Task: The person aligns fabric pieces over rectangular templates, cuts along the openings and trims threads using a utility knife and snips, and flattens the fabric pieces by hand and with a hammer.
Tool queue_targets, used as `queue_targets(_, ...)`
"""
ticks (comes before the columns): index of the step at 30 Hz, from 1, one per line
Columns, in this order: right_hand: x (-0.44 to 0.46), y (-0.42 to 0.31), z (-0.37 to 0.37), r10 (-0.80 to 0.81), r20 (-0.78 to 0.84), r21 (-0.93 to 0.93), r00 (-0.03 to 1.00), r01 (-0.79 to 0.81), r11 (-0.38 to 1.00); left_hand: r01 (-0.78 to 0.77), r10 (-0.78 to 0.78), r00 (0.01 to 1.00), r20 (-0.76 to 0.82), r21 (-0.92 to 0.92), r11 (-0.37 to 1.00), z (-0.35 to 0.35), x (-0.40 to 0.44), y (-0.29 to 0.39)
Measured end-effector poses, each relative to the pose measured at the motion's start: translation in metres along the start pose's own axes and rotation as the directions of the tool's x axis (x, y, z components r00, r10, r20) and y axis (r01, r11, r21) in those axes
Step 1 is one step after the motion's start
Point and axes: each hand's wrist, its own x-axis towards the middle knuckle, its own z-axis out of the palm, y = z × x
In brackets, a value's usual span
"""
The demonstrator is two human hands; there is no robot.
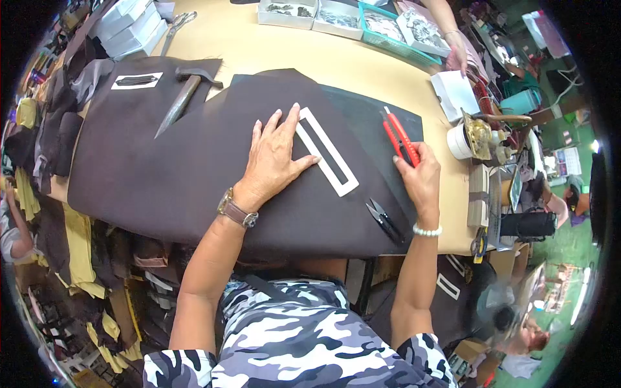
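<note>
Dark brown sheet material (194, 194), leather or fabric, covers much of the table in front of me. A white rectangular frame with a long slot (346, 184) lies slanted on it. My left hand (275, 152) is flat on the sheet, fingers spread, with fingertip and thumb at the frame's left edge. My right hand (422, 176) grips a red utility knife (401, 136), its tip pointing up and away from me, above a dark green cutting mat (394, 116). Black thread snips (385, 221) lie between my hands, nearer the table's front edge.
A hammer (181, 103) rests on the sheet at left, near another white frame (137, 81). Scissors (176, 29) lie at the back left. Boxes of small parts (336, 19) and a teal basket (401, 48) line the back. Another person's hand (457, 58) touches a white box (455, 94).
</note>
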Motion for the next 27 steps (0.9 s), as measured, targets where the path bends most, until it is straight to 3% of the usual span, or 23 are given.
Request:
queue_targets(3, -0.027, -0.043, 0.013, -0.241, -0.013, 0.227, 0.97, 0.238, 0.944, -0.012, 0.012, 1.0, -0.021, 0.002, 1.0, 0.001, -0.001, 0.0)
queue_targets(4, -0.03, -0.043, 0.028, -0.384, -0.063, 0.214, 0.921, 0.389, 0.896, -0.022, 0.021, 0.999, -0.037, 0.0, 1.0, 0.002, -0.003, 0.001)
queue_targets(5, -0.033, -0.051, 0.036, -0.426, -0.029, 0.262, 0.904, 0.418, 0.87, -0.031, 0.03, 0.998, -0.053, -0.003, 1.0, 0.002, -0.005, 0.001)
queue_targets(9, -0.042, -0.065, 0.05, -0.418, 0.087, 0.163, 0.904, 0.4, 0.902, -0.016, 0.015, 0.998, -0.057, -0.022, 1.0, 0.001, -0.005, 0.001)
queue_targets(27, -0.037, -0.072, 0.052, -0.454, 0.133, -0.004, 0.881, 0.459, 0.888, -0.004, 0.003, 0.998, -0.062, -0.014, 1.0, 0.004, -0.005, -0.002)
